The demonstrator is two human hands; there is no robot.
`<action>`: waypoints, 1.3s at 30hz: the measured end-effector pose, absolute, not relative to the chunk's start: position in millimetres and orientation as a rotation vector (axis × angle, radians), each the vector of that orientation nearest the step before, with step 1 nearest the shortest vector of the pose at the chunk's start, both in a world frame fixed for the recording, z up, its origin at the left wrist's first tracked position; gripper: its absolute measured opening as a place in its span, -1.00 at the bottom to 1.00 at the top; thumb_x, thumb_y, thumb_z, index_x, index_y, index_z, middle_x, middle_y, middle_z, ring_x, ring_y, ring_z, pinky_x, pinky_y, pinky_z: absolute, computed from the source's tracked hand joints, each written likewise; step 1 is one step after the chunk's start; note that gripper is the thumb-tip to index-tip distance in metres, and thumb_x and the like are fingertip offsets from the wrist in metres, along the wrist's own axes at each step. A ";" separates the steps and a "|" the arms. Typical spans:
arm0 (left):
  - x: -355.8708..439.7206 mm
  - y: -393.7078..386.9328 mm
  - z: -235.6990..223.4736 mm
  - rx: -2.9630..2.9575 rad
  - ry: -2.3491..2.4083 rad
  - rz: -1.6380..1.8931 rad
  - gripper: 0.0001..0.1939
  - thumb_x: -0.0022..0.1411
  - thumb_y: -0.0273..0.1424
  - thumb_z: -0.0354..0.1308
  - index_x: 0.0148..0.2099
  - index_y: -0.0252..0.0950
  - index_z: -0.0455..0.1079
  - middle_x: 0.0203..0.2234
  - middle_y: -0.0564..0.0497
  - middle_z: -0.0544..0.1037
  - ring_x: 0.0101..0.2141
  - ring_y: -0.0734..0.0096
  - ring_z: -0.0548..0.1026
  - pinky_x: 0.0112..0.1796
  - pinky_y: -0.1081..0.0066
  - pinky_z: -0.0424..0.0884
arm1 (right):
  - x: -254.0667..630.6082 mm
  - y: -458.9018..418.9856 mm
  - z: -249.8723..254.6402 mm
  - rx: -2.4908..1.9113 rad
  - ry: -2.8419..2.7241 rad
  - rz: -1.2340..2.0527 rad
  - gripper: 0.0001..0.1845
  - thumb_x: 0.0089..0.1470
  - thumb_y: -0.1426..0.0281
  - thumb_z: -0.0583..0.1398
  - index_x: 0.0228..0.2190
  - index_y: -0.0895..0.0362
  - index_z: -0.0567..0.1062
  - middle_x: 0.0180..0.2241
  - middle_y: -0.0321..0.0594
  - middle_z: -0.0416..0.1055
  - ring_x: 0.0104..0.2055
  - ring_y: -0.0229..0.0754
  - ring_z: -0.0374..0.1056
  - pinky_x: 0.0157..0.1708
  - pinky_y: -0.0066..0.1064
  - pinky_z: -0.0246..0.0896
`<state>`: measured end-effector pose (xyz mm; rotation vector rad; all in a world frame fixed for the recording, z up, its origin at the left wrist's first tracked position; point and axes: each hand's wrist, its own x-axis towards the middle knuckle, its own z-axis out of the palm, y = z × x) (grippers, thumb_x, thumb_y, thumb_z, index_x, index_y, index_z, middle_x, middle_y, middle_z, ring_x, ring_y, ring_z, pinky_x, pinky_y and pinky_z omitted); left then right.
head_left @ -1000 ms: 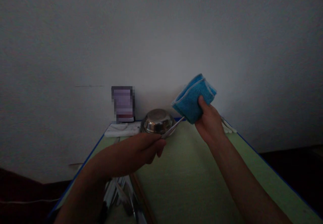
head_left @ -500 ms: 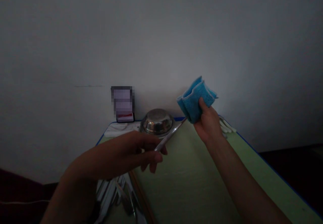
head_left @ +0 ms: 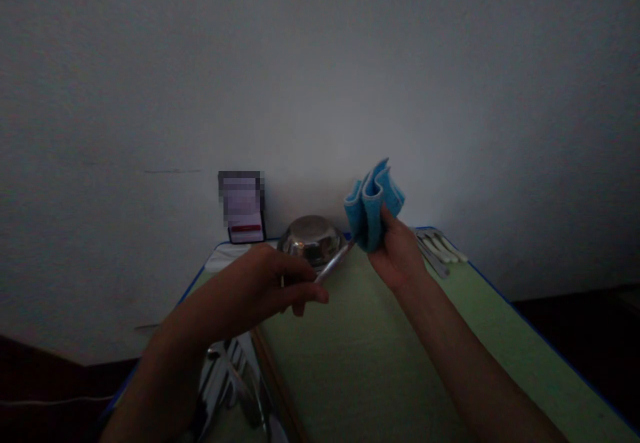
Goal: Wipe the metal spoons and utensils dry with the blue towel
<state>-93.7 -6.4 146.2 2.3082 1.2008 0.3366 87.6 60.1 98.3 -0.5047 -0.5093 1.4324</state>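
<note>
Metal utensil (head_left: 334, 264), slender and shiny, slants up above the table between the two hands, in front of the steel bowl. Its near end lies between the thumb and fingers of the left hand (head_left: 280, 283), which grips it lightly; its far end goes in at the lower edge of the blue cloth (head_left: 373, 213), so what kind of utensil it is cannot be told. A pale glint runs along the part that shows.

The right hand (head_left: 403, 253) is closed around the cloth, thumb on the near side. The cloth is bunched into upright folds with a paler edging; its fingers are mostly hidden behind it.

Just behind the utensil, the steel bowl (head_left: 313, 238) sits upside down near the far edge, its lower front partly covered by the left hand and the utensil. Left of it a dark-framed device (head_left: 245, 206) stands upright by the wall (head_left: 320, 63); its screen is largely pixelated, with a red bar low down, and any writing is unreadable. A white item (head_left: 223, 256) lies in front, partly hidden by the left arm.

At the far right corner of the green, blue-edged table (head_left: 360, 363) lie pieces of cutlery (head_left: 440, 250), some with pale handles. Nearer, on the left, a jumble of metal utensils (head_left: 240, 383) beside a brown strip (head_left: 280, 383) is cut off by the frame's bottom.
</note>
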 end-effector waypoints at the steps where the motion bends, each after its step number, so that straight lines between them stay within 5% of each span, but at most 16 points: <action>1: -92.4 -5.9 145.8 2.326 1.206 0.349 -0.67 0.15 -0.18 0.04 -0.49 -0.31 0.42 -0.66 0.13 0.48 -0.60 0.60 0.41 -0.57 0.64 0.22 | 85.2 58.6 98.4 -0.499 -0.503 1.450 -0.86 0.07 0.40 0.09 -0.36 0.12 0.45 -0.33 -0.32 0.51 -0.26 -0.32 0.41 -0.12 -0.42 0.29; 13: -83.3 1.3 139.4 2.464 1.359 0.500 -0.60 0.16 -0.17 0.02 -0.55 -0.32 0.44 -0.73 0.12 0.47 -0.71 0.64 0.36 -0.62 0.64 0.17 | 67.9 46.8 92.8 -0.498 -0.562 1.527 -0.74 0.02 0.31 0.13 -0.22 0.13 0.42 -0.23 -0.24 0.48 -0.18 -0.27 0.38 -0.10 -0.38 0.23; 19: -83.1 4.6 134.1 2.490 1.388 0.539 -0.63 0.17 -0.21 0.02 -0.55 -0.31 0.42 -0.75 0.14 0.45 -0.70 0.64 0.35 -0.60 0.63 0.18 | 53.5 34.9 89.8 -0.571 -0.630 1.496 -0.70 -0.06 0.26 0.20 -0.28 0.18 0.40 -0.34 -0.24 0.47 -0.38 -0.28 0.38 -0.30 -0.39 0.30; 26: -84.3 1.8 137.6 2.405 1.407 0.555 -0.62 0.22 -0.25 -0.05 -0.54 -0.32 0.39 -0.71 0.13 0.45 -0.67 0.62 0.36 -0.58 0.61 0.19 | 46.3 26.3 88.9 -0.563 -0.763 1.486 -0.69 -0.17 0.30 0.27 -0.33 0.18 0.42 -0.33 -0.23 0.43 -0.39 -0.28 0.34 -0.33 -0.40 0.26; 39: -86.7 5.1 134.6 2.371 1.437 0.528 -0.64 0.22 -0.23 -0.08 -0.50 -0.32 0.34 -0.68 0.12 0.43 -0.65 0.59 0.36 -0.57 0.57 0.19 | 45.2 27.4 83.8 -0.747 -0.713 1.444 -0.61 -0.15 0.09 0.19 -0.43 0.18 0.42 -0.48 -0.29 0.40 -0.46 -0.30 0.28 -0.45 -0.46 0.18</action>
